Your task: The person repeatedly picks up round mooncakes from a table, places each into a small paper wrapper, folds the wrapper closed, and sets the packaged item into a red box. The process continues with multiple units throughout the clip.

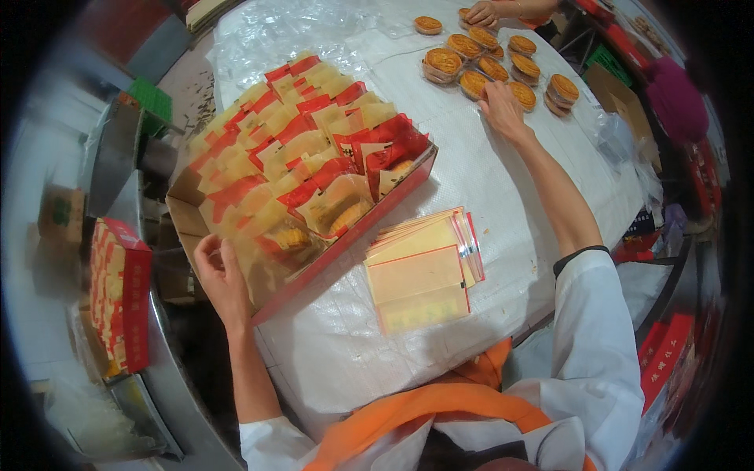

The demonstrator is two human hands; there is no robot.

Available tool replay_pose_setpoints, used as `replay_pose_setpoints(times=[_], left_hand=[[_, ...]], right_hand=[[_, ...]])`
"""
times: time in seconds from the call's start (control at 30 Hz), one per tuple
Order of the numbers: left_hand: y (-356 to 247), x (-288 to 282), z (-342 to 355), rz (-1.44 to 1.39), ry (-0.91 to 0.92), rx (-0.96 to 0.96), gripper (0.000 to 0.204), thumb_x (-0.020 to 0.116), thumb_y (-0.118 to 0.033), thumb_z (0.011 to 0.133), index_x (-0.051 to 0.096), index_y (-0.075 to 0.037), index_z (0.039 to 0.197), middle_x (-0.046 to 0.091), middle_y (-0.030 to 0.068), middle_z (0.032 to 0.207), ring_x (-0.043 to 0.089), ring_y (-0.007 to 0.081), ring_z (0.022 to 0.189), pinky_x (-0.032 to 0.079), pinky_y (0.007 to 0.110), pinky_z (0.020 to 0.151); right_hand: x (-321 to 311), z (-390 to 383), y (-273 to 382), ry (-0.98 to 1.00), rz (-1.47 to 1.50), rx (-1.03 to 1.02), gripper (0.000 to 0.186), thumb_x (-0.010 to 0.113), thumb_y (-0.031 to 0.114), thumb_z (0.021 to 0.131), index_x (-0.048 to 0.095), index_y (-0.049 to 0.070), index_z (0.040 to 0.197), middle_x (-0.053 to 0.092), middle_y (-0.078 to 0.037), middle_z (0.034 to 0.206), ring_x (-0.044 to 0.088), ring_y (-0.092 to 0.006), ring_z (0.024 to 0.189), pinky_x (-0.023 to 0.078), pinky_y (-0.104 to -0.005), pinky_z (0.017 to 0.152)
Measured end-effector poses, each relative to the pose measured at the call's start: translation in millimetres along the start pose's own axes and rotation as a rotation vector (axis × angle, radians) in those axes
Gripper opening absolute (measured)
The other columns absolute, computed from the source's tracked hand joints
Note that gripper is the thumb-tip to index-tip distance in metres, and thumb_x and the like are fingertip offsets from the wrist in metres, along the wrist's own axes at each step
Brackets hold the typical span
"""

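Observation:
A shallow red-sided cardboard box stands tilted across the left of the table, packed with rows of red and cream paper pouches. Round pastries like mooncakes show through the windows of the nearest pouches. My left hand grips the box's near-left wall, thumb on the inner side. Far out to the right, my right hand has its bent fingers on a golden mooncake in a clear tray; the fingertips are partly hidden. A fanned stack of flat cream pouches lies between my arms.
Several mooncakes in clear trays are grouped at the far right. Another person's hand touches that group from behind. Clear plastic trays pile up at the far left. Another filled red box stands left of the table.

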State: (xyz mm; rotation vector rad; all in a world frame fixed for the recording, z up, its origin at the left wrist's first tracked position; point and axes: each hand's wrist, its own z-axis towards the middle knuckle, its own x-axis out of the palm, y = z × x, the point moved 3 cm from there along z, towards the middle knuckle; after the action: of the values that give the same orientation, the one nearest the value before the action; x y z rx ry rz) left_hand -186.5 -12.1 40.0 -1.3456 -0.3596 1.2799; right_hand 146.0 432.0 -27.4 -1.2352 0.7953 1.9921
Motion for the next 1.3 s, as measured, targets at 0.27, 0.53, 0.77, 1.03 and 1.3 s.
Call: replay_pose_setpoints(times=[0.27,0.53,0.77,1.03,1.3], left_hand=[[-46,-11,-41,0.139,-0.244,0.765,0.022,0.057,-0.005,0.092,0.051,0.002,0.112,0.053,0.0132,0.111,0.054,0.0204,0.096,0.045,0.030,0.083],[-88,104,-142,-0.379,0.478,0.265,0.061,0.071,-0.004,0.074,0.044,-0.001,0.128,0.045,0.0171,0.130,0.049,0.0259,0.114,0.042,0.036,0.093],[-118,155,-177,-1.023,0.776,-0.544,0.053,0.070,-0.010,0.083,0.041,0.002,0.126,0.055,0.0116,0.116,0.056,0.0152,0.103,0.049,0.027,0.084],[-111,150,-192,-0.869,0.954,-0.319,0.045,0.071,-0.013,0.082,0.048,0.001,0.118,0.058,0.0120,0.111,0.058,0.0150,0.098,0.050,0.028,0.081],[-72,145,-185,0.126,0.741,0.688,0.036,0.074,-0.018,0.072,0.059,-0.006,0.103,0.057,0.0119,0.104,0.055,0.0328,0.098,0.043,0.041,0.084]], right_hand=[[-22,-47,8,-0.090,0.128,-0.102,0.014,0.060,0.018,0.088,0.056,0.006,0.095,0.056,-0.008,0.109,0.055,-0.0236,0.096,0.048,-0.0397,0.083],[-96,-177,58,0.314,1.714,0.580,0.015,0.050,0.025,0.098,0.053,0.010,0.096,0.057,0.000,0.096,0.057,-0.0101,0.093,0.053,-0.0340,0.083],[-139,-262,140,0.476,1.999,0.633,0.018,0.052,0.025,0.098,0.054,0.008,0.102,0.058,-0.001,0.104,0.056,-0.0111,0.097,0.049,-0.0314,0.085],[-149,-269,130,0.482,1.384,0.392,0.031,0.061,0.008,0.088,0.053,0.001,0.117,0.060,-0.002,0.103,0.056,-0.0087,0.093,0.047,-0.0237,0.080],[-122,-278,83,0.278,1.439,0.605,0.030,0.065,0.016,0.088,0.055,0.001,0.112,0.061,-0.004,0.100,0.057,-0.0095,0.093,0.046,-0.0239,0.085]])
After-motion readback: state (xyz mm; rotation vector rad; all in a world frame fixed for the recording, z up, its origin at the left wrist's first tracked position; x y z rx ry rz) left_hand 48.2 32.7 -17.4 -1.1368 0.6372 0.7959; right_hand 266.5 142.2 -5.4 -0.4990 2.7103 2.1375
